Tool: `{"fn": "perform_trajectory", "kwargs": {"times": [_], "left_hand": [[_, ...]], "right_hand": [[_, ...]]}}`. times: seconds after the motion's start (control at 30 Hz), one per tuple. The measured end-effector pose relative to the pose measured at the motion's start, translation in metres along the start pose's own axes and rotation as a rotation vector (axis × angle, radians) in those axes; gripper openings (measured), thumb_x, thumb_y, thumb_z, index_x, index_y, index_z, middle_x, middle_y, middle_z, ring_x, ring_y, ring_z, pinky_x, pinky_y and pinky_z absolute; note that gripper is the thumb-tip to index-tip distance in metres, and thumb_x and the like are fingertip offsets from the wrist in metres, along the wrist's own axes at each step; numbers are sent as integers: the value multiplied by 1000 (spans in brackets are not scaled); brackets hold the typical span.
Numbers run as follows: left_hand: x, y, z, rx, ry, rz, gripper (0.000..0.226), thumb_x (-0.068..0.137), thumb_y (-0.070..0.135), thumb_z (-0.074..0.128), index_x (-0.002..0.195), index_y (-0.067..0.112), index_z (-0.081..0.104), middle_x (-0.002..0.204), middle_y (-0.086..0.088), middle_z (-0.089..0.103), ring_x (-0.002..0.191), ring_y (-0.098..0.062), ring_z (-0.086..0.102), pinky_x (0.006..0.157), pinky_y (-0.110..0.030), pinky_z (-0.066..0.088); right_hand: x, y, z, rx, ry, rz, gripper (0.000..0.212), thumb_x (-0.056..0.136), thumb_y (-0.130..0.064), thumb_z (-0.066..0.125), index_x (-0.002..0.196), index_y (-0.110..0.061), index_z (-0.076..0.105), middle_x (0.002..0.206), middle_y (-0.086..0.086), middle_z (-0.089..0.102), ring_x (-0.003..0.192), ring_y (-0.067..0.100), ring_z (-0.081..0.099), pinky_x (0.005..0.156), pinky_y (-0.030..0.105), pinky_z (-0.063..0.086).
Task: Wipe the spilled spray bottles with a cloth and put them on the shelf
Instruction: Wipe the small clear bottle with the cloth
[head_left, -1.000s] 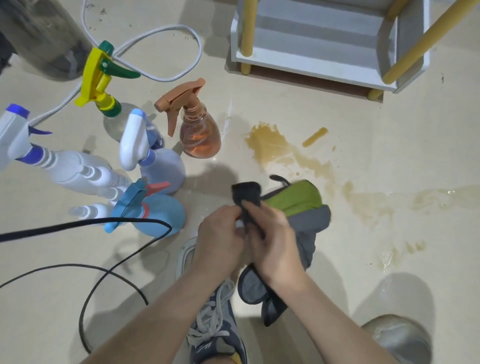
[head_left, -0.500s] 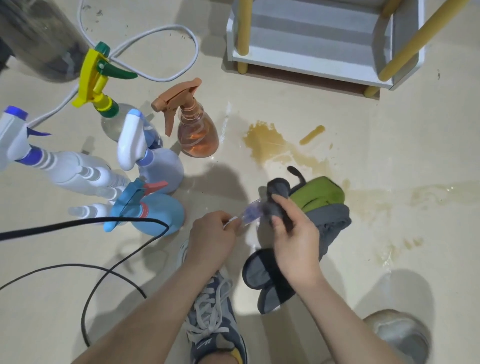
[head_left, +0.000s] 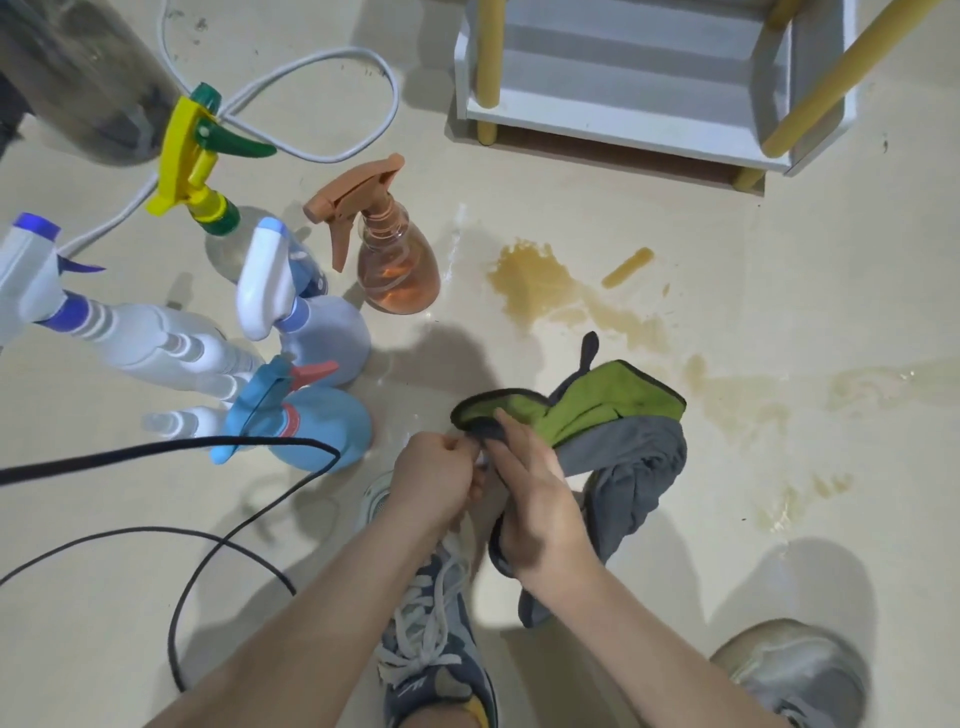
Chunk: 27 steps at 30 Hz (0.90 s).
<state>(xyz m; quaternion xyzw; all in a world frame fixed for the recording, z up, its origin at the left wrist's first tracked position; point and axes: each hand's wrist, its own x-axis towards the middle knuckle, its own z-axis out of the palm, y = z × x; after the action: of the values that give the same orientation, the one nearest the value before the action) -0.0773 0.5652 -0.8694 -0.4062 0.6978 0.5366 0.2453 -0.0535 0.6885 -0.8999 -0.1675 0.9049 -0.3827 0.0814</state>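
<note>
Currently, head view: 2 hands together, low centre. Grip: right hand (head_left: 540, 506) holds the cloth (head_left: 613, 402), green over grey, pressing it onto a small object clenched in the left hand (head_left: 436, 483); object hidden, axis untellable. Stock: spray bottles (head_left: 324, 338) upright, forward-left, left hand nearer, blue bottle (head_left: 317, 426) nearest. Destination: shelf (head_left: 623, 122) forward-right, well apart, beyond the amber spill (head_left: 535, 280).

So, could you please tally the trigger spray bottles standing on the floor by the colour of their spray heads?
Yellow head: 1
Orange head: 1
White heads and: 2
Blue head: 1
Total: 5
</note>
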Motion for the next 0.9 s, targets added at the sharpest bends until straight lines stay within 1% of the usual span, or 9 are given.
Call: {"fn": "perform_trajectory", "kwargs": {"times": [0.1, 0.17, 0.23, 0.33, 0.43, 0.53, 0.63, 0.8, 0.9], "left_hand": [[-4, 2, -4, 25, -38, 24, 41, 98, 27, 54, 62, 10, 62, 45, 2, 55, 41, -14, 48, 49, -24, 39], [-8, 5, -7, 204, -28, 132, 47, 97, 35, 54, 61, 5, 60, 48, -1, 56, 46, -18, 50, 55, -31, 44], [-12, 11, -12, 354, 5, 240, 50, 96, 39, 53, 65, 1, 58, 52, -4, 53, 51, -20, 48, 57, -33, 42], [-22, 26, -22, 453, 8, 413, 45, 97, 37, 52, 59, 14, 54, 49, 3, 49, 54, -19, 48, 56, -32, 38], [-36, 48, -30, 565, 25, 583, 33, 97, 34, 52, 70, 17, 62, 61, 1, 59, 67, -23, 57, 63, -37, 44], [-56, 70, -44, 618, 59, 713, 28, 96, 34, 50, 91, 17, 72, 76, -4, 70, 79, -28, 63, 74, -42, 50], [-87, 94, -57, 723, 58, 934, 18, 93, 24, 56, 99, 19, 72, 85, -3, 71, 85, -26, 62, 74, -34, 45], [-152, 127, -82, 896, 101, 1278, 12, 82, 20, 53, 72, 15, 57, 66, 8, 48, 64, -23, 57, 59, -26, 33], [-193, 143, -93, 978, 130, 1246, 23, 87, 34, 43, 82, 18, 59, 78, 2, 58, 82, -27, 59, 75, -38, 46]], "right_hand": [[16, 21, -23, -108, -204, -75, 57, 84, -11, 40, 139, -7, 52, 148, 9, 46, 132, 28, 41, 108, 27, 34], [31, 27, -41, -222, -292, -40, 64, 81, -3, 54, 143, -17, 48, 142, -2, 50, 123, 25, 44, 91, 35, 49], [43, 29, -55, -398, -316, -108, 63, 82, -12, 66, 142, -23, 49, 132, -9, 55, 115, 25, 47, 78, 37, 46], [62, 26, -75, -428, -375, -130, 57, 82, -39, 72, 133, -25, 50, 125, -7, 56, 118, 22, 45, 82, 37, 36], [73, 6, -93, -118, -350, -62, 50, 79, -32, 77, 122, -21, 53, 103, 0, 62, 103, 24, 51, 83, 43, 45], [75, -27, -114, -198, -340, -131, 44, 82, -32, 72, 121, -28, 53, 97, -8, 62, 96, 18, 50, 88, 41, 42], [78, -65, -143, -250, -452, -126, 38, 80, -40, 65, 112, -29, 50, 87, -10, 60, 85, 15, 50, 93, 42, 38], [71, -129, -202, -169, -527, -45, 26, 77, -44, 73, 79, -35, 49, 84, -10, 52, 82, 11, 46, 77, 34, 38], [50, -156, -224, -252, -364, -24, 32, 71, -41, 74, 70, -36, 43, 92, -4, 51, 93, 17, 46, 86, 39, 42]]}}
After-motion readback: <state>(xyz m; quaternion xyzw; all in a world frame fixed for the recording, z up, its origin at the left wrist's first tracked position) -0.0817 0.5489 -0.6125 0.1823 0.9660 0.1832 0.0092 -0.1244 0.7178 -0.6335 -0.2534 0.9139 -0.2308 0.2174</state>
